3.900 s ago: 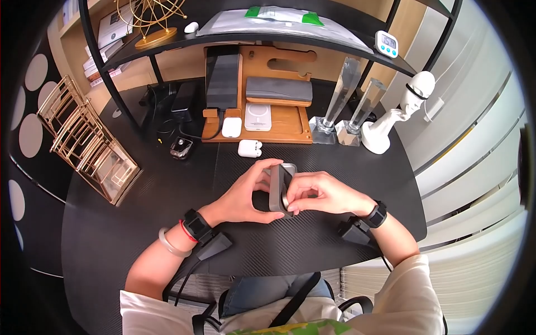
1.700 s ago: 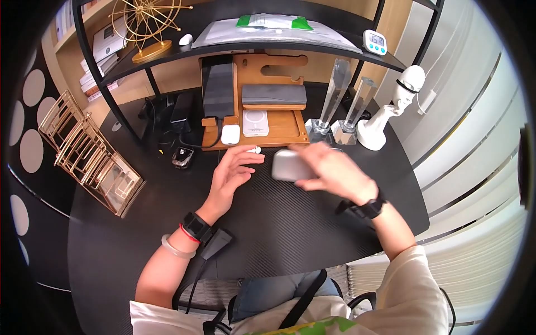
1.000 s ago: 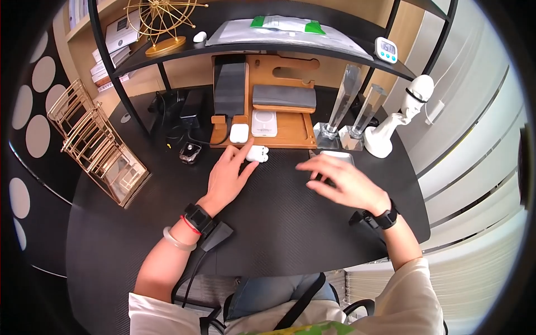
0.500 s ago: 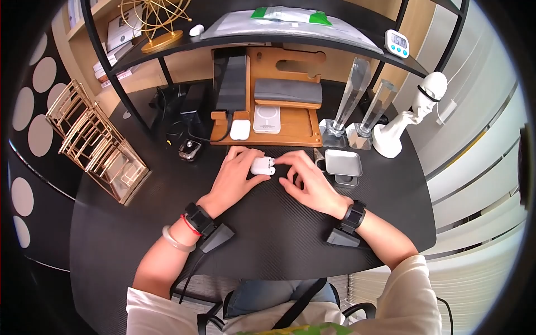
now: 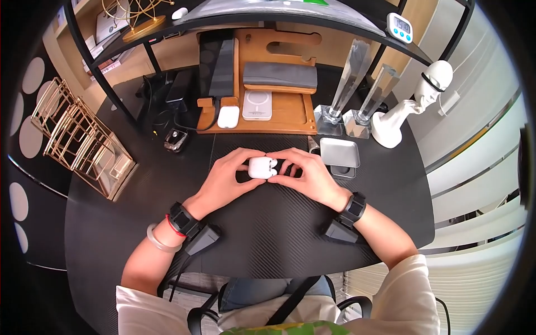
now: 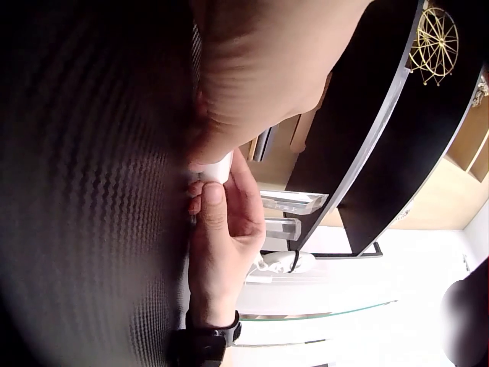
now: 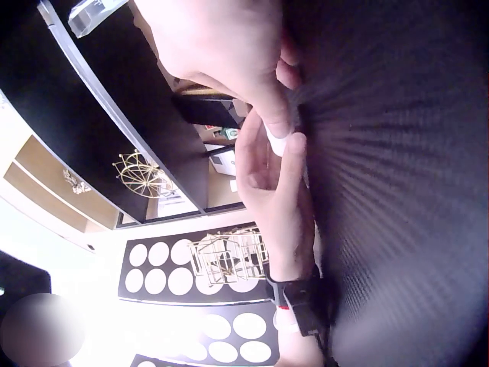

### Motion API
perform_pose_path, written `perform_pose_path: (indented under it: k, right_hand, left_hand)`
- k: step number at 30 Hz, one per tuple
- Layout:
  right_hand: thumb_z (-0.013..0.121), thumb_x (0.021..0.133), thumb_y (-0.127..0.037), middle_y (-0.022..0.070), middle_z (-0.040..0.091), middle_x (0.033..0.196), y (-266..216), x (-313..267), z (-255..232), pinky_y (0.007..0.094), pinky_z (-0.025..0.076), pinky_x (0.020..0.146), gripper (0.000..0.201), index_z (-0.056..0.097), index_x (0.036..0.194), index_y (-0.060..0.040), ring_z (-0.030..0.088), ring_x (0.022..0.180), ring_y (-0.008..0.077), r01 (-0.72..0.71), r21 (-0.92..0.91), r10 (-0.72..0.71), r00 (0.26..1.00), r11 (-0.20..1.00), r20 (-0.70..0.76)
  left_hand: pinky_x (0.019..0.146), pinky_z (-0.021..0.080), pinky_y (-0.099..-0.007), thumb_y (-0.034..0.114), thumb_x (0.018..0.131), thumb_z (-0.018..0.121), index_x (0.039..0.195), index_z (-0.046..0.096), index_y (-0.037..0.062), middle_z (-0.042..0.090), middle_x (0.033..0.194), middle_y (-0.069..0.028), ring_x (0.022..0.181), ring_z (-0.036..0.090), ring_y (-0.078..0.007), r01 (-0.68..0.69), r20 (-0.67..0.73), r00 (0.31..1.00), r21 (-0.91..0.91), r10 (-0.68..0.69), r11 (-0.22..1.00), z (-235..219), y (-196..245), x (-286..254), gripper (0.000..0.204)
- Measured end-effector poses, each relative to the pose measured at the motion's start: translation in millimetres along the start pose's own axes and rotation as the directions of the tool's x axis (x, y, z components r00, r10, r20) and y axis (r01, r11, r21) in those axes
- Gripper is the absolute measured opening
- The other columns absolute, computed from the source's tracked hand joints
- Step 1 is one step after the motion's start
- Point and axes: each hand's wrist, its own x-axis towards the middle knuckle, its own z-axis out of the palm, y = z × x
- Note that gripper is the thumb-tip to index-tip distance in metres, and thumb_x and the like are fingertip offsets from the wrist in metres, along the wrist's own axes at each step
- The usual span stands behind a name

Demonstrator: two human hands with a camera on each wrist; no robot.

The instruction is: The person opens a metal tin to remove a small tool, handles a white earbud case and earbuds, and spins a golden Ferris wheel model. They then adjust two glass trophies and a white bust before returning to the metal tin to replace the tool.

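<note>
A small white earbud case point(image 5: 260, 168), with rounded earbud shapes at its right end, is held low over the black desk in the head view. My left hand point(image 5: 228, 177) pinches its left side between thumb and fingers. From the other side, my right hand point(image 5: 314, 177) has its thumb and index finger curled onto the right end. The left wrist view shows the white case point(image 6: 216, 170) between the fingertips of both hands, partly covered. In the right wrist view only a sliver of the case point(image 7: 276, 143) shows between the thumbs.
An open silver tin point(image 5: 340, 151) lies right of my right hand. Behind stands a wooden organizer point(image 5: 290, 120) bearing a phone point(image 5: 218, 67) and another white case point(image 5: 228, 116). Crystal pillars point(image 5: 352, 78), a white head statue point(image 5: 391, 123) and a gold wire rack point(image 5: 84, 139) flank the desk.
The grey metal tin my hands held earlier has been set down at the right. My left hand took the white earbud case from near the organizer, and my right hand joined it.
</note>
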Motion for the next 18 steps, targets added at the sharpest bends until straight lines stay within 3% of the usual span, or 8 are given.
perform_pose_path:
  k: [6,10,12,14,16,18]
  right_hand:
    - [0.077,0.081,-0.011,0.0105,0.068,0.098,5,0,-6,0.0270,0.056,0.066,0.041,0.066,0.121,-0.0055,0.068,0.077,0.0155,-0.009,0.004,0.009,1.000,1.000,0.008]
    - [0.075,0.083,-0.009,0.0081,0.067,0.092,10,1,-10,0.0262,0.055,0.063,0.035,0.067,0.117,-0.0035,0.066,0.073,0.0141,0.077,-0.012,-0.078,0.997,0.997,-0.016]
    - [0.072,0.085,-0.006,0.0060,0.062,0.085,9,0,-13,0.0256,0.052,0.060,0.029,0.067,0.113,-0.0027,0.061,0.066,0.0133,-0.015,-0.077,0.011,0.999,0.997,-0.050]
    - [0.069,0.085,-0.005,0.0047,0.058,0.080,12,0,-12,0.0264,0.050,0.058,0.027,0.065,0.111,-0.0024,0.056,0.061,0.0137,-0.009,-0.073,0.004,0.997,0.997,-0.077]
    - [0.070,0.085,-0.003,0.0032,0.059,0.088,14,0,-14,0.0228,0.050,0.060,0.028,0.066,0.112,-0.0025,0.057,0.066,0.0086,-0.069,-0.152,0.058,0.995,0.986,-0.079]
    - [0.070,0.085,-0.003,0.0040,0.059,0.092,18,-1,-12,0.0229,0.049,0.060,0.030,0.064,0.115,-0.0023,0.056,0.065,0.0089,-0.083,-0.178,0.063,0.991,0.981,-0.114]
  left_hand:
    - [0.091,0.058,-0.0342,0.004,0.078,0.078,0.122,0.060,0.0034,0.061,0.119,-0.0092,0.110,0.063,-0.0212,0.040,0.002,0.999,-0.051,-0.040,0.998,-2,1,0,0.048]
    - [0.090,0.058,-0.0336,0.004,0.078,0.078,0.120,0.061,0.0033,0.062,0.118,-0.0082,0.111,0.063,-0.0201,0.053,-0.014,0.998,-0.082,-0.055,0.995,-4,-3,1,0.046]
    - [0.087,0.057,-0.0323,0.004,0.076,0.080,0.116,0.061,0.0036,0.063,0.114,-0.0071,0.108,0.064,-0.0190,0.078,-0.088,0.993,-0.021,-0.080,0.997,-4,-4,1,0.044]
    - [0.083,0.056,-0.0310,0.006,0.075,0.080,0.114,0.061,0.0041,0.063,0.111,-0.0066,0.103,0.064,-0.0185,0.069,-0.131,0.990,0.066,-0.060,0.995,-4,-11,0,0.044]
    - [0.079,0.055,-0.0298,0.007,0.074,0.081,0.112,0.060,0.0046,0.063,0.107,-0.0060,0.098,0.064,-0.0179,0.063,-0.171,0.985,0.152,-0.036,0.986,-5,-13,-1,0.044]
    - [0.072,0.050,-0.0285,0.009,0.073,0.081,0.112,0.059,0.0051,0.062,0.102,-0.0055,0.088,0.061,-0.0181,0.038,-0.182,0.983,0.342,0.026,0.939,-5,-12,-2,0.045]
